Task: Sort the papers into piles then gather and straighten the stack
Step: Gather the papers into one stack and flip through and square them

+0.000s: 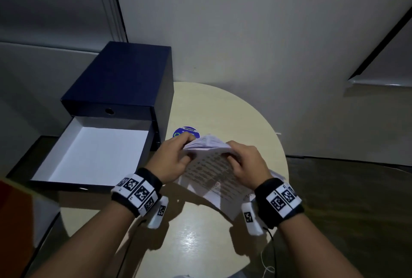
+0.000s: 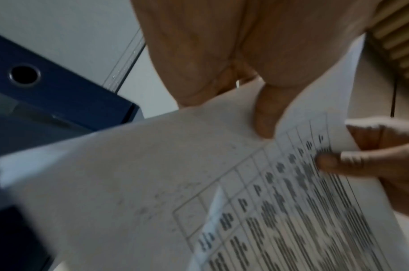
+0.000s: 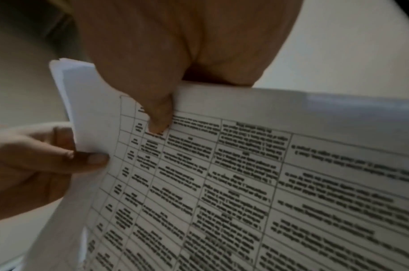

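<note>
Papers [image 1: 211, 170]: a loose sheaf of white sheets, held in the air over the table, centre of the head view. The top sheet faces me and carries a printed table of ruled rows and columns; the text is too blurred to read. The sheets curve and their far edges are uneven; a corner pokes out at lower right, beside my right wrist.

My left hand [image 1: 171, 159]: clamped on the sheaf's left side near the far edge, thumb on the printed face, fingers curled behind. In the left wrist view the thumb [image 2: 266, 117] presses on the sheet.

My right hand [image 1: 245, 164]: clamped on the sheaf's right side near the far edge, thumb on top, fingers behind. In the right wrist view the thumb [image 3: 159, 117] lies on the printed table.

Table [image 1: 234, 112]: round, pale top, centre and lower part of the frame, with a round blue sticker [image 1: 185, 132] just beyond my left fingers.

Drawer box [image 1: 124, 81]: dark blue, left of centre. Its lower drawer [image 1: 93, 155] stands pulled out towards me, white inside. The closed drawer above has a round finger hole [image 1: 109, 111].

Wrist bands [image 1: 138, 190]: black, with black-and-white square markers, one on each wrist.
</note>
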Available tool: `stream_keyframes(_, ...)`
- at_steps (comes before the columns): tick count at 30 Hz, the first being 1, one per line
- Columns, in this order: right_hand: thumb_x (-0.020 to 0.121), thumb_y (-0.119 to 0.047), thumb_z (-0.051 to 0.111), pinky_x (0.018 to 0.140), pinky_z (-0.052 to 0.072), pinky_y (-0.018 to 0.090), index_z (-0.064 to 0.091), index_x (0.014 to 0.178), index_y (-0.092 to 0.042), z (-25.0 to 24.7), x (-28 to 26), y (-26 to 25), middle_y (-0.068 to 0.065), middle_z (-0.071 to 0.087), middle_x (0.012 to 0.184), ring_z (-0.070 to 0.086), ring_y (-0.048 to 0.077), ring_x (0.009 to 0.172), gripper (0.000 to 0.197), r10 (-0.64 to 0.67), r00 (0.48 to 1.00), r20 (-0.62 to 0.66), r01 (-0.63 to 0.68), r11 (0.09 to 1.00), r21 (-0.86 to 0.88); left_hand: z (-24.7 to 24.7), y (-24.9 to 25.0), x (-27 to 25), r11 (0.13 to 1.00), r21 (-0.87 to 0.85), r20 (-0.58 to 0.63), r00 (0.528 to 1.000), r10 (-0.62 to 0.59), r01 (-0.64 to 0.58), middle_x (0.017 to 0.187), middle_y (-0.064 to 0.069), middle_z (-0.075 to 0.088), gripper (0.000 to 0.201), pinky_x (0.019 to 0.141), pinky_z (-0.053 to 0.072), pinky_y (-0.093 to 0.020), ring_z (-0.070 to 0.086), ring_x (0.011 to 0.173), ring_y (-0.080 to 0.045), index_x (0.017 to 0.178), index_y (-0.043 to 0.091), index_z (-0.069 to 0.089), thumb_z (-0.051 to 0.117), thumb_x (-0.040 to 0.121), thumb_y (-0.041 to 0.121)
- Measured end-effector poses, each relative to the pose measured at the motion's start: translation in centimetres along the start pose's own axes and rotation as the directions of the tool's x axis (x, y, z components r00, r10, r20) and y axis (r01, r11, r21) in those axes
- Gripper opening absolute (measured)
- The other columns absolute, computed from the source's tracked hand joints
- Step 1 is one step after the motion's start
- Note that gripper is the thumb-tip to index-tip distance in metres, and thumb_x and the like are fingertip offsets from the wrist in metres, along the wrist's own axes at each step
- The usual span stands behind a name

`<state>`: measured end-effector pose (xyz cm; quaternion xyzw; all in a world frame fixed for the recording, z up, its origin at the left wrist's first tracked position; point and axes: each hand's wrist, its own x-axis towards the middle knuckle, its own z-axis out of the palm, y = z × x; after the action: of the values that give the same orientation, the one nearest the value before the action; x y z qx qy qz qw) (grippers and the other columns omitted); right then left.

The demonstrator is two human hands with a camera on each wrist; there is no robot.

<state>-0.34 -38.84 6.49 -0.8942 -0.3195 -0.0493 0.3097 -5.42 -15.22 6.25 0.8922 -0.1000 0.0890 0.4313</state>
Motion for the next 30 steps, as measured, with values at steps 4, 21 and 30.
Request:
stream_keyframes(4, 0.088, 0.001, 0.062, 0.064, 0.046, 0.023, 0.069, 0.088, -0.011, -2.5, 0.2, 0.8, 0.005, 0.071, 0.082, 0.062, 0.014, 0.075, 0.014, 0.198, 0.966, -0.168, -0.136, 0.938, 0.32, -2.6, -0.8, -0.1, 0.967, -0.188, -0.079, 0.979, -0.19, 0.173, 0.087, 0.004, 0.069, 0.021, 0.069, 0.05, -0.029, 0.064, 0.077, -0.011, 0.091, 0.021, 0.063, 0.079, 0.079, 0.016)
stream_keyframes(21, 0.097, -0.003, 0.055, 0.081, 0.05, 0.025, 0.049, 0.108, -0.032, 3.9, -4.1, -0.5, -0.01, 0.064, 0.106, 0.063, -0.007, 0.093, 0.032, 0.502, 0.851, -0.152, -0.284, 0.685, 0.671, 2.3, -0.7, -1.6, 0.895, -0.417, -0.293, 0.91, -0.294, 0.155, 0.11, 0.02, 0.059, 0.03, 0.089, 0.049, -0.028, 0.059, 0.1, 0.007, 0.114, 0.025, 0.042, 0.061, 0.093, 0.015)
stream_keyframes(30, 0.076, -0.006, 0.062, 0.084, 0.058, 0.038, 0.056, 0.107, -0.045, 3.6, -4.6, -0.1, -0.011, 0.069, 0.102, 0.065, 0.014, 0.098, 0.051, 0.489, 0.857, -0.163, -0.246, 0.667, 0.703, 1.4, -0.8, -2.2, 0.837, -0.529, -0.315, 0.883, -0.347, 0.141, 0.114, 0.007, 0.061, 0.054, 0.084, 0.048, -0.011, 0.061, 0.102, 0.001, 0.118, 0.036, 0.043, 0.068, 0.081, 0.007)
